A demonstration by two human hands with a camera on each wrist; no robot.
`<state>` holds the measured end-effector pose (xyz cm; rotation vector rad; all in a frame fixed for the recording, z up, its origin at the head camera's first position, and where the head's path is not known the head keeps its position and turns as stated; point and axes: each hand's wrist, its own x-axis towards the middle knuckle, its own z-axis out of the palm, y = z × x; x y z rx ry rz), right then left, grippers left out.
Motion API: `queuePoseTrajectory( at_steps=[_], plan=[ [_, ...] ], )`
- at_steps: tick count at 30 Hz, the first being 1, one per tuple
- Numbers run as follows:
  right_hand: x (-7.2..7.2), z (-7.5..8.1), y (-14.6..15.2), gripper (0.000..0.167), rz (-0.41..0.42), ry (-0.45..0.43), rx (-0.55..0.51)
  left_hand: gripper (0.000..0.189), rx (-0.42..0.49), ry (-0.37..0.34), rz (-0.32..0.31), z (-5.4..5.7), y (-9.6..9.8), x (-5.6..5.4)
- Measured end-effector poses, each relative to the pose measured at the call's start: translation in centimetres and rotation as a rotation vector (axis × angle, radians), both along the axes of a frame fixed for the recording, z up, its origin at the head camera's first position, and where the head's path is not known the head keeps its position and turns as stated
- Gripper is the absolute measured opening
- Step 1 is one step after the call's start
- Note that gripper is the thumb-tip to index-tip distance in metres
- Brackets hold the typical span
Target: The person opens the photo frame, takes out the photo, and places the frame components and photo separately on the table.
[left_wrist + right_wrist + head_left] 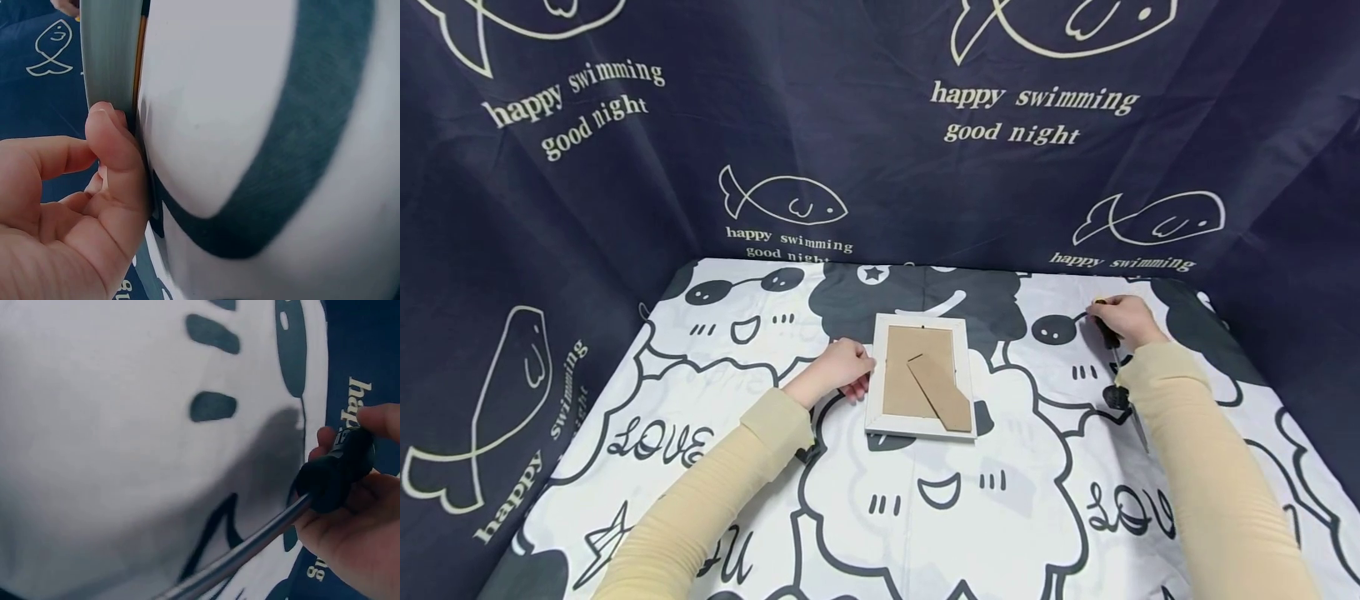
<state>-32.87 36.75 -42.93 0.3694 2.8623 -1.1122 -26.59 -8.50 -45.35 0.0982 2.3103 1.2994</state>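
Note:
A white picture frame [873, 408] shows its brown backboard [898, 400] and a brown stand flap [942, 392] in the head view. My left hand [842, 367] is at its left edge. In the left wrist view, the thumb [112, 134] presses the frame's side [112, 56], and the fingers are bent close by. Over at the right, my right hand [1127, 319] grips a screwdriver [1107, 335] by its black handle. The metal shaft [250, 544] points back toward the right forearm; its tip is outside the right wrist view.
A white cloth [760, 508] with black cartoon drawings covers the work surface. Dark blue fabric [880, 133] with fish drawings and lettering hangs behind it and at both sides.

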Motion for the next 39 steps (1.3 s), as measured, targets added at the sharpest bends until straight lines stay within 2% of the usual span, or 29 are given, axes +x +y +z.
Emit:
queuePoseTrajectory(
  at_steps=[4, 10, 17, 24, 31, 35, 39],
  plan=[
    [0.0, -0.7, 0.2, 0.041, -0.038, 0.014, 0.062, 0.024, 0.004, 0.01, -0.005, 0.1, 0.1, 0.1],
    [0.4, -1.6, 0.6, 0.045, -0.04, 0.045, 0.204, 0.025, 0.006, 0.015, -0.011, 0.1, 0.2, 0.0],
    [0.6, -2.1, 0.3, 0.048, -0.075, 0.036, 0.194, 0.026, -0.012, 0.024, -0.015, 0.1, 0.2, 0.0],
    [0.7, -1.9, -0.2, 0.049, -0.034, 0.03, 0.223, 0.028, -0.068, 0.076, -0.022, 0.3, 0.1, 0.2],
    [0.7, -1.4, -0.8, 0.049, -0.003, 0.043, 0.273, 0.023, -0.219, 0.243, -0.013, 0.6, 0.2, 0.3],
    [0.6, -1.0, -1.1, 0.05, -0.003, 0.078, 0.32, 0.016, -0.329, 0.378, -0.005, 1.0, 0.5, 0.7],
    [0.5, -0.4, -1.7, 0.051, 0.003, 0.125, 0.341, 0.022, -0.394, 0.512, -0.013, 1.5, 1.3, 1.4]
  ],
)
